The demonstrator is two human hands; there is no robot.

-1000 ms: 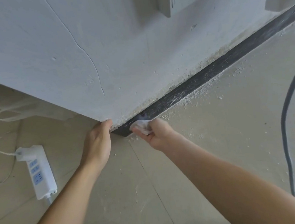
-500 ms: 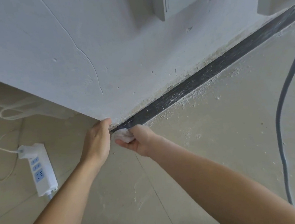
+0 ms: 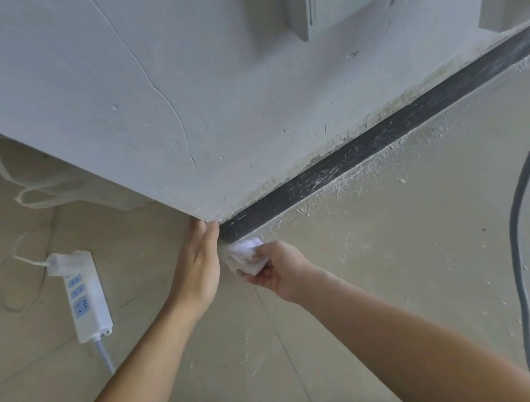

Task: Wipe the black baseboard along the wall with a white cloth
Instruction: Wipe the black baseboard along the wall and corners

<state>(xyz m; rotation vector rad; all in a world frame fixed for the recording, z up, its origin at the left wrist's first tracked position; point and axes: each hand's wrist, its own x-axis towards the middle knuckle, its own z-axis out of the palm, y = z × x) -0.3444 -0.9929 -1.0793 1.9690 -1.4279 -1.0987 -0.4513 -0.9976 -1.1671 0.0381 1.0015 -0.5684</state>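
The black baseboard [image 3: 365, 150] runs along the foot of the grey wall, from the wall corner up to the right edge, streaked with white dust. My right hand [image 3: 276, 272] is closed around a crumpled white cloth [image 3: 246, 255], held just below the baseboard's corner end and off its face. My left hand [image 3: 199, 267] rests flat with fingers together against the wall corner, fingertips touching the bottom edge of the plaster beside the baseboard's end.
A white power strip [image 3: 84, 295] with its cord lies on the floor to the left. A dark grey cable [image 3: 516, 233] snakes across the floor on the right. White dust and crumbs cover the floor along the baseboard. A loose white cord [image 3: 26, 196] lies by the wall, left.
My right hand slid the cloth left along the baseboard to its corner end, then drew it down off the board. My left hand stayed at the corner.
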